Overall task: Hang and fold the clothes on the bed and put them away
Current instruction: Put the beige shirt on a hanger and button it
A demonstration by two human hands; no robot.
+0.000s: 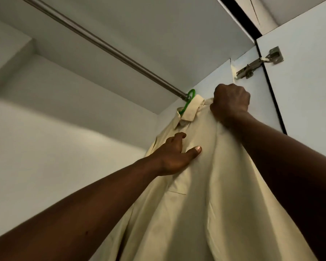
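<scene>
A cream collared shirt (199, 185) hangs on a green hanger (190, 97) whose hook sits over the right end of the metal wardrobe rail (109, 49). My right hand (231, 102) is closed in a fist on the shirt's shoulder, up beside the collar. My left hand (175, 157) rests against the shirt's chest below the collar, thumb spread and fingertips tucked at the placket. A chest pocket shows below my left hand. Most of the hanger is hidden under the fabric.
I look up into a white wardrobe. Its side panel (252, 78) stands right behind the shirt, with a metal hinge (260, 64) and an opened door (309, 72) at the right. The rail runs bare toward the upper left.
</scene>
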